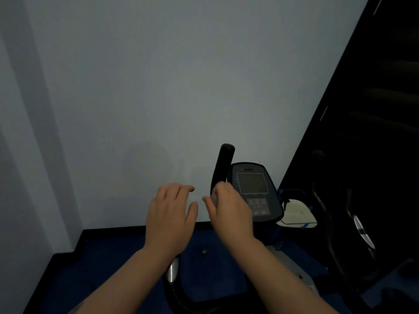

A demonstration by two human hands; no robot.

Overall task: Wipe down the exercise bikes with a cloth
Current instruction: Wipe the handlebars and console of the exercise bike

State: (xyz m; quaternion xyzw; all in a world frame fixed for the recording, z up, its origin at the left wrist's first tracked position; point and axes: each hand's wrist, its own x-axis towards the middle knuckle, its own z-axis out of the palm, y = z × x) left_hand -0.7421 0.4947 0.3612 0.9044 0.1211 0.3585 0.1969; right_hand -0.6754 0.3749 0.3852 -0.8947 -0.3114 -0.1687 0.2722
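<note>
The right hand (229,211) is at the lower part of the black foam-covered upright handlebar (223,168) of the exercise bike, its fingers curled towards the bar. Something small and greyish shows at the fingertips, but blur hides whether that is a cloth or whether the fingers close fully round the bar, so I cannot tell what this hand grasps. The left hand (169,219) hovers just beside it at nine o'clock, palm down, fingers spread and relaxed, holding nothing and touching nothing.

The handlebar's long axis runs nearly vertical, from the right hand up towards twelve o'clock, leaning slightly to one o'clock at its rounded tip. A wipe along it would probably travel straight up that axis, and the right hand is the nearer one. The dark oval console with a grey screen and buttons (255,191) sits directly at three o'clock from the right hand, partly behind its knuckles. The bike's chrome and black frame tube (173,271) runs down towards six o'clock below the left wrist. No cloth is plainly visible.
</note>
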